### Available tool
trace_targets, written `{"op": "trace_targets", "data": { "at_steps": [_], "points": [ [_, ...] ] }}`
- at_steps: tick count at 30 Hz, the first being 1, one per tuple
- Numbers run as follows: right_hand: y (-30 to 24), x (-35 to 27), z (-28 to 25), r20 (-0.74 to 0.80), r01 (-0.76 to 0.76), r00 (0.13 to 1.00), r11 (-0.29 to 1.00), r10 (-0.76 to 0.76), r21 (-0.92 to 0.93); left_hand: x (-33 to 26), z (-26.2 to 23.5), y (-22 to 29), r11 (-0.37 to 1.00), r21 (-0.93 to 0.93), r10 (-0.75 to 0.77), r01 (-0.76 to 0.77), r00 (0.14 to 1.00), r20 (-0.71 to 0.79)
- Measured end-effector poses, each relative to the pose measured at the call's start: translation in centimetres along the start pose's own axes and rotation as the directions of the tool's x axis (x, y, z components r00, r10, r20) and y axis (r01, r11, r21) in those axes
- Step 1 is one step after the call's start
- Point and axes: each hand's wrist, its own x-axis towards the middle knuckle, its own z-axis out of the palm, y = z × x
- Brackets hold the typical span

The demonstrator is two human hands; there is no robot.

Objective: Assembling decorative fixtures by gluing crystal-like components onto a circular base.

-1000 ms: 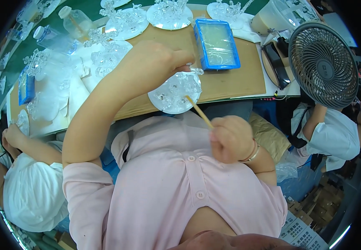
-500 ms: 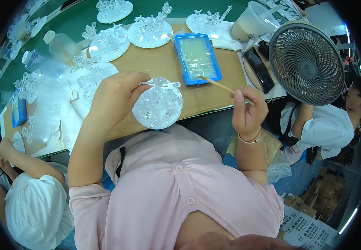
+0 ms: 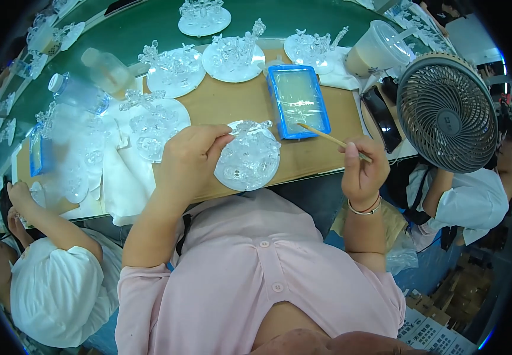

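Between the fingers of my left hand (image 3: 194,158), I grip the far edge of a clear plastic ornament (image 3: 247,161) with a round base and small raised figures. It is held at the table's near edge. My right hand (image 3: 365,171) is closed on a thin wooden stick (image 3: 327,136), whose far tip rests at the near part of a blue-rimmed tray (image 3: 322,109). A shiny, clear film or liquid covers the tray's inside; I cannot tell which. Whether the stick ends in bristles is too small to make out.
More clear ornaments (image 3: 176,71) stand along the back and left. Two plastic bottles (image 3: 78,92) are at the left, beside white cloth (image 3: 123,189). A lidded cup (image 3: 377,50), dark glasses (image 3: 381,118) and a round fan (image 3: 448,115) occupy the right. People sit on both sides.
The whole view has shifted, so the table and hands appear farther right and lower. Both hands keep their holds, and the stick's tip stays at the tray.
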Motion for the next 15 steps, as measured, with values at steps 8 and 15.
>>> {"op": "trace_targets", "data": {
  "at_steps": [8,15],
  "points": [
    [0.3,-1.4,-0.6,-0.134,-0.102,0.985,0.994,0.108,0.048,-0.6,-0.4,-0.3,0.993,0.042,-0.116,0.113,0.99,0.083],
    [-3.0,-3.3,-2.0,-0.205,-0.051,0.969,0.926,0.136,0.375,-0.7,-0.1,-0.6,0.992,0.07,-0.111,0.106,0.991,0.071]
  ]
}}
